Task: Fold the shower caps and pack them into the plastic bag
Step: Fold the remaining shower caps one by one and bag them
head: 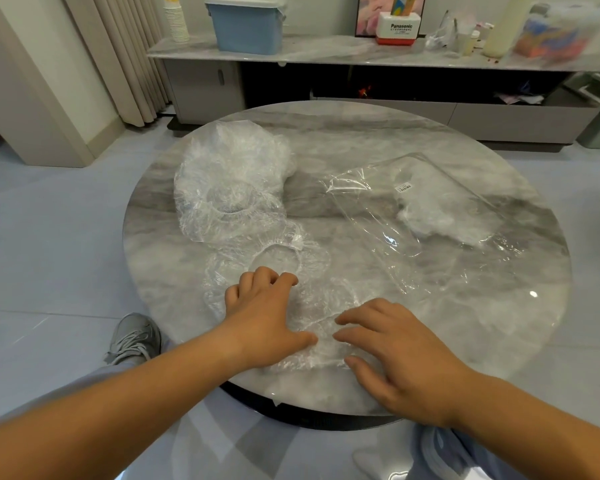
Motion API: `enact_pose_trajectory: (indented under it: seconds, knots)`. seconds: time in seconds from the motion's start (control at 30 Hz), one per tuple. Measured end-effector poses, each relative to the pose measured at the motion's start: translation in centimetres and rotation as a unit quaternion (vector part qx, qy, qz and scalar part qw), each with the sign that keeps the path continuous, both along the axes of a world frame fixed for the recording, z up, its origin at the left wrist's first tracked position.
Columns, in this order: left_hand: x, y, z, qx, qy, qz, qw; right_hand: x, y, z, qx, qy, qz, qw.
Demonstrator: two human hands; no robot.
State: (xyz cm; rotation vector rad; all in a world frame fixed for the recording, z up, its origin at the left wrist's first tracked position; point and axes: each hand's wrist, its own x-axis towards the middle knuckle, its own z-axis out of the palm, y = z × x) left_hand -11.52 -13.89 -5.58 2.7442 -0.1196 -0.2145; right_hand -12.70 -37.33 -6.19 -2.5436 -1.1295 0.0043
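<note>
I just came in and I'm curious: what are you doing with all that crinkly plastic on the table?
A person is working on one clear shower cap at the near edge of the round table, left hand and right hand both on it. A pile of loose caps waits behind. The plastic bag lies to the right, some caps already inside.

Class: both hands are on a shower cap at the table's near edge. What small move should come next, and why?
Probably fold the shower cap in half: it lies spread and crumpled under the left hand and right hand, not yet folded, and the plastic bag lies to the right.
</note>
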Motion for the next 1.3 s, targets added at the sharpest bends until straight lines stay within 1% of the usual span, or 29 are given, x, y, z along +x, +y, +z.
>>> enact_pose_trajectory:
  seconds: [0.17, 0.27, 0.37, 0.47, 0.53, 0.6, 0.7, 0.83, 0.93, 1.1, 1.2, 1.3]
  knots:
    - [-0.3, -0.5, -0.6, -0.038, -0.002, 0.010, 0.999, 0.1, 0.0, -0.9, -0.032, 0.043, -0.017, 0.998]
    - [-0.5, -0.7, -1.1, -0.031, -0.020, 0.015, 0.999, 0.4, 0.3, -0.7, -0.032, 0.048, -0.018, 0.998]
    - [-0.4, -0.7, -1.5, -0.028, -0.042, 0.017, 0.999, 1.3, 0.9, 0.2, 0.007, 0.059, -0.055, 0.997]
    - [-0.4, -0.4, -1.7, -0.036, -0.046, 0.009, 0.998, 3.2, 2.1, 1.1, 0.050, 0.070, -0.127, 0.988]
    - [-0.5, -0.2, -1.7, -0.036, -0.049, 0.001, 0.998, 4.6, 2.8, 1.1, 0.039, 0.104, -0.172, 0.979]
    - [-0.6, 0.2, -1.8, -0.039, -0.052, -0.002, 0.998, 5.7, 3.6, 1.0, 0.035, 0.157, -0.202, 0.966]
    - [-0.7, 0.4, -1.9, -0.041, -0.055, -0.005, 0.998, 6.3, 4.0, 1.2, 0.070, 0.208, -0.223, 0.950]
    - [-0.6, 0.4, -2.1, -0.039, -0.054, -0.008, 0.998, 6.1, 3.5, 2.1, 0.095, 0.224, -0.210, 0.947]
    - [-0.5, 0.2, -2.0, -0.038, -0.054, -0.012, 0.998, 5.6, 3.0, 2.6, 0.122, 0.209, -0.186, 0.952]
    - [-0.5, -0.5, -1.9, -0.031, -0.054, -0.014, 0.998, 3.8, 1.9, 2.7, 0.151, 0.146, -0.127, 0.969]
    - [-0.6, -0.8, -1.8, -0.029, -0.057, -0.006, 0.998, 2.3, 0.9, 1.8, 0.142, 0.095, -0.079, 0.982]
    - [-0.4, -0.6, -1.6, -0.037, -0.046, -0.016, 0.998, 0.8, -0.2, 0.7, 0.105, 0.027, -0.037, 0.993]
